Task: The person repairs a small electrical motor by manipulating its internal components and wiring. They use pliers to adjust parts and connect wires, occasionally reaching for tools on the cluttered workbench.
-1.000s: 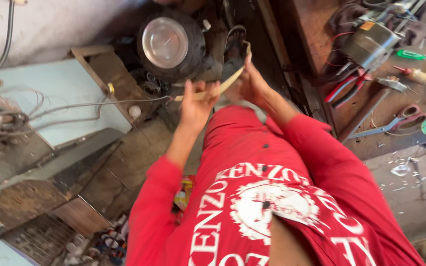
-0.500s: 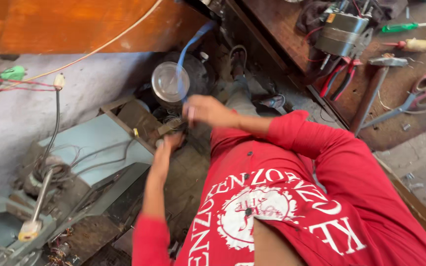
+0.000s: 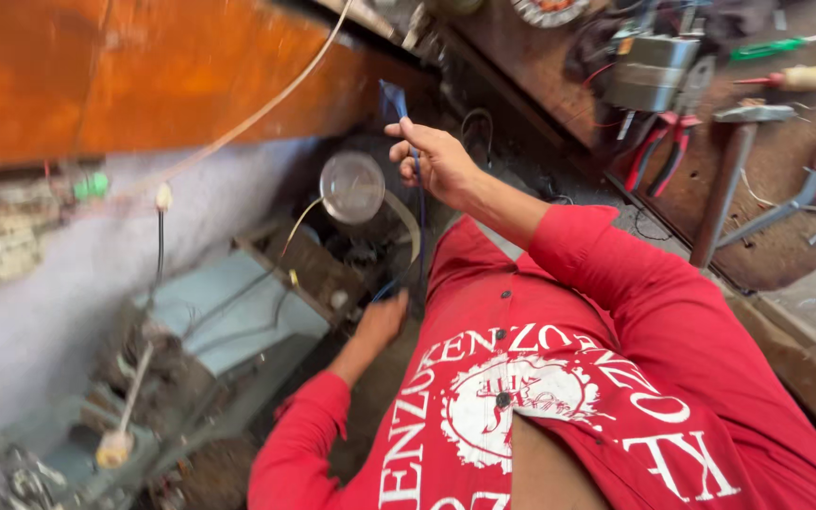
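My right hand (image 3: pixel 438 159) is raised and pinches a thin dark blue strip (image 3: pixel 416 194) that runs down from its fingers. My left hand (image 3: pixel 382 319) is lower, next to the strip's bottom end (image 3: pixel 382 289); whether it grips that end I cannot tell. Behind the strip stands a dark motor with a round shiny metal cap (image 3: pixel 352 186), and a pale curved band (image 3: pixel 410 224) arcs beside it. Both of my arms are in red sleeves.
A wooden bench at the right carries a hammer (image 3: pixel 729 161), red-handled pliers (image 3: pixel 655 151), screwdrivers (image 3: pixel 788 77) and a small metal motor part (image 3: pixel 654 71). A pale blue metal box (image 3: pixel 238 312) with loose wires lies at the left. An orange wooden board (image 3: pixel 125 76) hangs above.
The view has swung up and left. My right hand rose from near the motor and now holds the blue strip up high. My left hand dropped lower, toward the strip's bottom end.
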A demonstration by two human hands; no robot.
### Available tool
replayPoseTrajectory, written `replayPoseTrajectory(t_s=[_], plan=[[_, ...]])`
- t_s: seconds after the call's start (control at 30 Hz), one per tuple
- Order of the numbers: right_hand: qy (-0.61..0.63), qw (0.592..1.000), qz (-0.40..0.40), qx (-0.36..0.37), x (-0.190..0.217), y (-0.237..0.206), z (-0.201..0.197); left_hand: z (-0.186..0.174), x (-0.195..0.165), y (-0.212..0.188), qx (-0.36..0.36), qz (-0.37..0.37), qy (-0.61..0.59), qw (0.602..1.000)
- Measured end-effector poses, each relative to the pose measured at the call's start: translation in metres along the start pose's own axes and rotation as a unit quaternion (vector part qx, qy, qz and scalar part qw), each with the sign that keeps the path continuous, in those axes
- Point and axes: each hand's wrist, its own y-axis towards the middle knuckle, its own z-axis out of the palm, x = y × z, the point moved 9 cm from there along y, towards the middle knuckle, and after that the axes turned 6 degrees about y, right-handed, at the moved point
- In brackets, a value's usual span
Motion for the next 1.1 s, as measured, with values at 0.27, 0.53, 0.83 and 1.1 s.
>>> replayPoseTrajectory(t_s=[0.27,0.53,0.83,1.1], plan=[[-0.424,0.879,-0.072,0.205,-0.043,-0.071,0.007,-0.133,-0.008,0.065,0.020,0.129,-0.704,0.698],[-0.531,0.843,-0.084,0.037,-0.010,-0.090,-0.064,-0.292,-0.070,0.162,-0.272,0.079,-0.765,0.578],[-0.703,0.695,-0.057,-0.140,0.025,-0.139,-0.148,-0.288,-0.122,0.202,-0.158,0.144,-0.696,0.686],[-0.623,0.489,-0.460,-0.401,0.224,-0.224,-0.059,-0.290,-0.140,0.251,0.109,0.172,-0.708,0.676]])
